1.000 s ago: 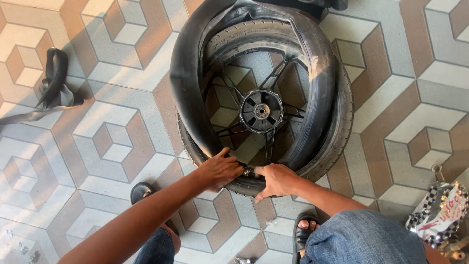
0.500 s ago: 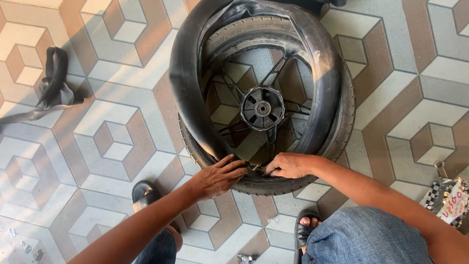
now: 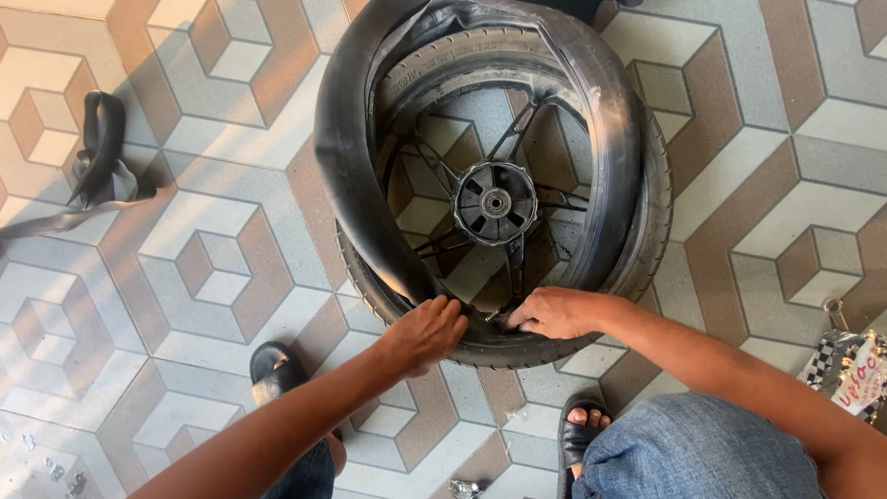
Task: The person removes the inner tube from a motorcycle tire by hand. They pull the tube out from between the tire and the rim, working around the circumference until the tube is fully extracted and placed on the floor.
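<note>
At the tyre (image 3: 637,249) rim, right hand (image 3: 554,312) has withdrawn (left hand (image 3: 427,333) stays).

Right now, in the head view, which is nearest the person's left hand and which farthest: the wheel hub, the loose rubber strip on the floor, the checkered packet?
From the left hand:
1. Wheel hub, up and right, inside the wheel.
2. Loose rubber strip, far left on the tiles.
3. Checkered packet, right edge.

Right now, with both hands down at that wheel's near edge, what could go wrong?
The fingers of the left hand and right hand sit where the tyre meets the rim, so they could get pinched. The loose inner tube could get nipped there too. Sandalled toes lie close beneath the wheel.
</note>
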